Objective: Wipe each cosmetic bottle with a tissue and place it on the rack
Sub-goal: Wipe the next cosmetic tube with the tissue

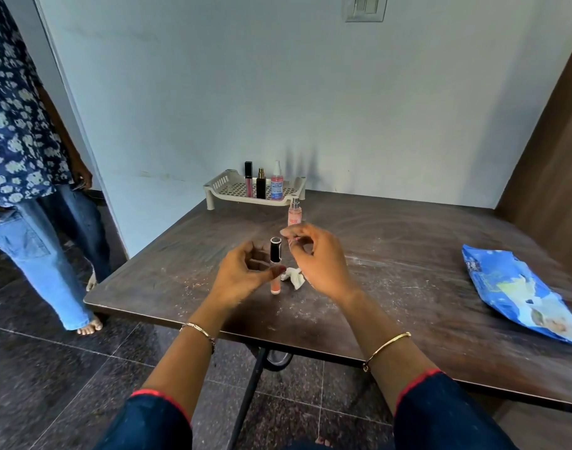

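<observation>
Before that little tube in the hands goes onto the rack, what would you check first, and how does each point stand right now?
1. Tube held: left hand grips the peach lip gloss tube upright. Ok.
2. Tissue in hand: appears to lie on the table under the right hand. Not ok.
3. Tube wiped clean: cannot tell.
4. Free room on the rack: three bottles stand there, left part open. Ok.
5. Path: pink spray bottle stands before the rack. Not ok.
</observation>
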`<state>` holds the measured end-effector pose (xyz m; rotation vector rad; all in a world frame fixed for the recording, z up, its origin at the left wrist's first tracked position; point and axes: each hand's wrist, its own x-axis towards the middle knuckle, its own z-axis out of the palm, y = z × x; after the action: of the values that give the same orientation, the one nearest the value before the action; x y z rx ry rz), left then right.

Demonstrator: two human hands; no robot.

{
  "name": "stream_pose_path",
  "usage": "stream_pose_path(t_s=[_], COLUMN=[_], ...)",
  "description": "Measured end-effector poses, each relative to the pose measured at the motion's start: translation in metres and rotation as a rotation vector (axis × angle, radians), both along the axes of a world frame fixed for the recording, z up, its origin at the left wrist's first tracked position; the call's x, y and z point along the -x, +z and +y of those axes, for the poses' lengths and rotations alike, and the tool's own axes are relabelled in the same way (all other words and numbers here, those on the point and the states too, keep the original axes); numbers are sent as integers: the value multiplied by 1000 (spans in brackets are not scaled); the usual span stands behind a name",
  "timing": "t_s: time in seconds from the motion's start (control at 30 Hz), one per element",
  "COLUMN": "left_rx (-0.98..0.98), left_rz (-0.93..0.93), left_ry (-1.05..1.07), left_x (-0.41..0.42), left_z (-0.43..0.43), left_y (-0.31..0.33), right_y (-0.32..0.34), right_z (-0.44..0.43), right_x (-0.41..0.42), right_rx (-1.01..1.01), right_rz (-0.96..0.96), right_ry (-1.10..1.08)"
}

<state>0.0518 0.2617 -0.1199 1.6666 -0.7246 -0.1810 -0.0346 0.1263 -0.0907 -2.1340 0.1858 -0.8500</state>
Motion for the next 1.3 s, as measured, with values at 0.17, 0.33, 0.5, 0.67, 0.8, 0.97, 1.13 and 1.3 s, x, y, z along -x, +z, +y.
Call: stream_pose_path(t_s=[0.17,0.33,0.5,0.67,0.8,0.97,1.13,1.3], left_rx=[8,-52,-106,-164,-132,-128,-234,-292], left_rz=[2,-100,-197,-279,-188,-52,-66,-94], left_ry=[0,59,129,198,234,265,271,264], left_x=[-8,-31,-84,-145,-196,-249,-283,-297], left_z=[-2,-10,-23,-38,-48,-59,-74,-89], left_y=[3,28,62,95,107,103,88,78], right_y=[1,27,66,103,125,129,117,113], right_z=[5,-2,-17,-34,-38,-45,-55,-67], right_x=[-11,-35,-79,-139,-192,-253,-289,-299], right_rx=[72,155,359,512,652,789,855,883], right_rz=[-57,-26,1,137,257,340,437,545], right_ry=[75,40,-10,-3,16,20,33,28])
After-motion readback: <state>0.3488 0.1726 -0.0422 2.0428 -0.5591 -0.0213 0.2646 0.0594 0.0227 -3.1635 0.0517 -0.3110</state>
